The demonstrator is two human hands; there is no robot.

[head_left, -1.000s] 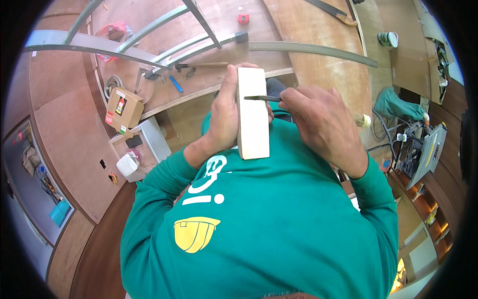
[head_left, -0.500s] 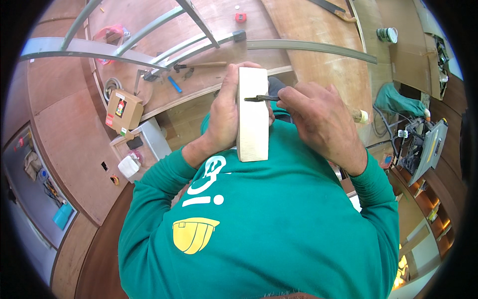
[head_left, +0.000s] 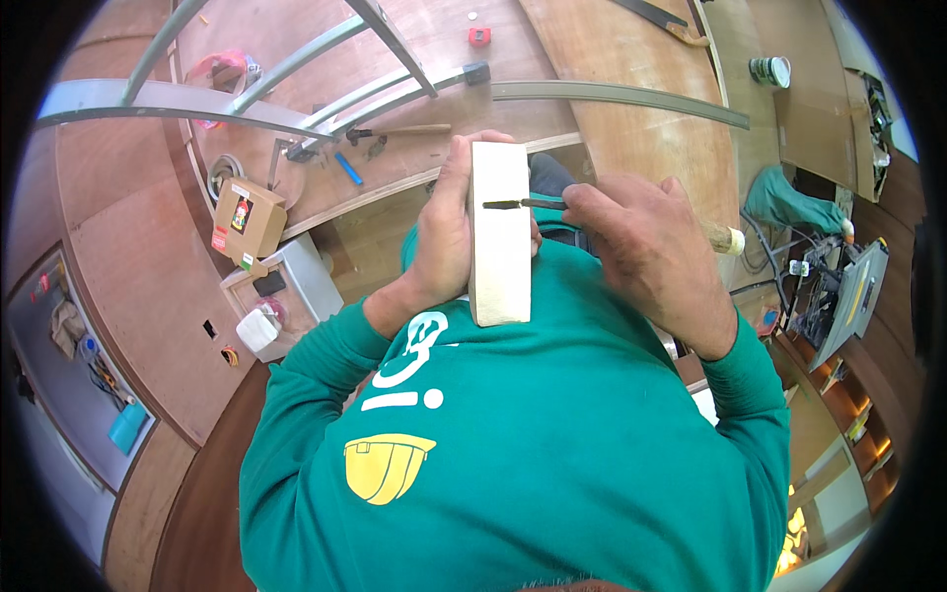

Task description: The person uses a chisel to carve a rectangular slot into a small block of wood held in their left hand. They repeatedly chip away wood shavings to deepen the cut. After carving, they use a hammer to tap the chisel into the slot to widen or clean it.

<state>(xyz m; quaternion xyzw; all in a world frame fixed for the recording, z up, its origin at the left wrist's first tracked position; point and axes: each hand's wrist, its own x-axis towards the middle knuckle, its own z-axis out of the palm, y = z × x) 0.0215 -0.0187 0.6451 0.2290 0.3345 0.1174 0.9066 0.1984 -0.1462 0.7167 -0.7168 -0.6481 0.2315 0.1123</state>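
Observation:
Upright in front of my chest stands a pale wooden block point(head_left: 501, 266) with a narrow dark slot across its face. My left hand point(head_left: 449, 222) grips it from the left side, the thumb along its edge and some fingers hidden behind. My right hand point(head_left: 651, 247) is closed around a chisel point(head_left: 545, 203). Its thin dark metal blade points left, the tip at the right end of the slot. The chisel's pale handle end point(head_left: 728, 239) sticks out beyond the right side of my hand.
Ahead is a wooden bench with a metal ladder point(head_left: 286, 64), a hammer point(head_left: 404, 129), a blue strip point(head_left: 348, 168), a red tape measure point(head_left: 479, 37) and a handsaw point(head_left: 666, 20). An open cardboard box point(head_left: 249, 222) sits at left. At right stands a table saw point(head_left: 850, 301) with cables.
My right hand has moved slightly right and down, drawing the chisel's blade back along the slot. More of the handle end shows. My left hand still holds the block nearly in place.

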